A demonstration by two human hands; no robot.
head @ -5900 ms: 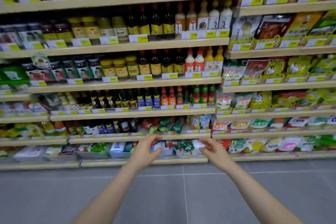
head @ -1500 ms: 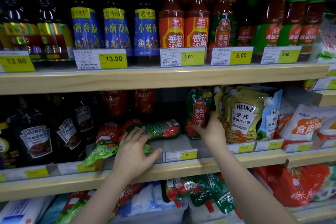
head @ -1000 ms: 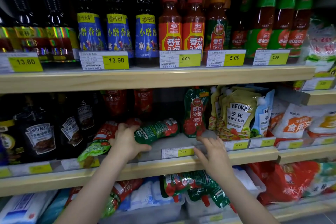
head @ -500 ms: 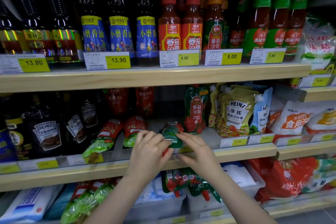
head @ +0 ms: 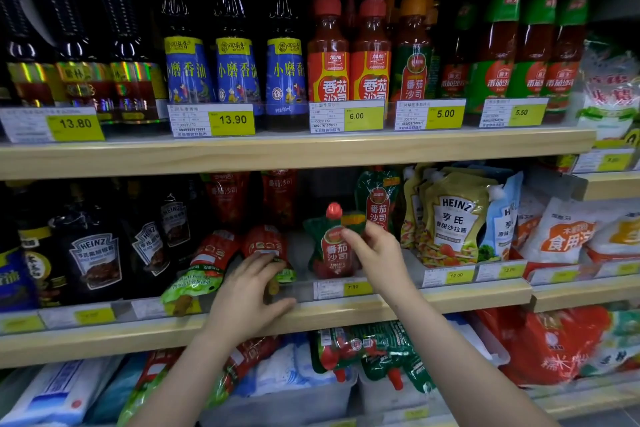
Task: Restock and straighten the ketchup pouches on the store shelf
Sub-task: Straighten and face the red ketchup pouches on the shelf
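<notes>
The scene is dim and uneven, lit apparently from above and in front: price tags (head: pixel 364 116) and the wooden shelf edge (head: pixel 298 151) are bright, while the recesses behind the bottles (head: pixel 65 45) fall near black. Glare streaks the holographic labels (head: pixel 79 80). The wide lens bows the shelves toward the edges. Corners smear, and the bags (head: pixel 609 94) at right look soft.

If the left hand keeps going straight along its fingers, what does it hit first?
Probably the fallen red ketchup pouch that the left hand fingertips already reach; standing red pouches wait behind it, though depth is unclear.
</notes>
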